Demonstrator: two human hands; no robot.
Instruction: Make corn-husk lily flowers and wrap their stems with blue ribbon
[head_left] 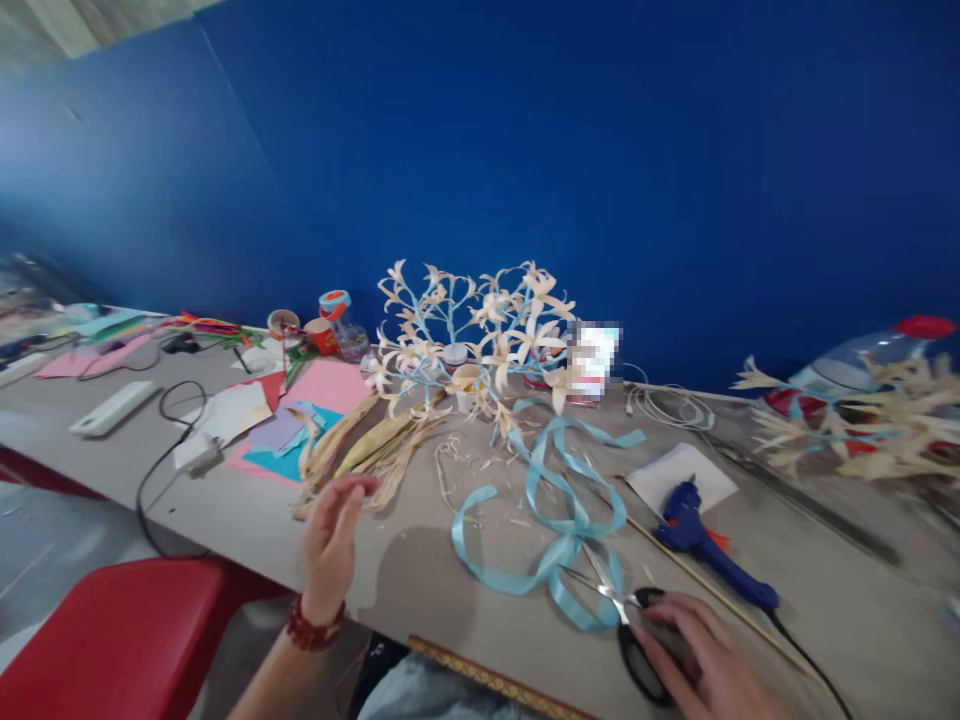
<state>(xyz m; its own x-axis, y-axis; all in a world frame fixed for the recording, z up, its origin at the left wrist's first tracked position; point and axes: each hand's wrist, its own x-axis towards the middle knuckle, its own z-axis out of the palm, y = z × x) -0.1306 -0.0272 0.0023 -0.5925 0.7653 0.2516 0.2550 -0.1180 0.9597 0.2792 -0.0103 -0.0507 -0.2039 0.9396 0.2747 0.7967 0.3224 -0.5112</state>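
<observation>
My right hand (701, 650) is on the black handles of the scissors (613, 592), with thumb and fingers around them. The blades point away from me, over a light-blue ribbon (559, 555) that lies in loose loops on the table. On the left, my left hand (334, 540) is raised near the dried corn husks (375, 440), fingers pressed together. Whatever its fingertips may hold is too small to make out. Behind the ribbon stand pale husk flowers (506, 330) on light-blue wrapped stems. Small husk scraps (480, 460) lie between the husks and the ribbon.
A blue glue gun (712, 560) rests on white paper at right, its cord running toward me. Beside it lies a thin stick (675, 560). Coloured paper (330, 385), a white power adapter (196, 455) and cords are at left. More flowers (862, 430) lie far right.
</observation>
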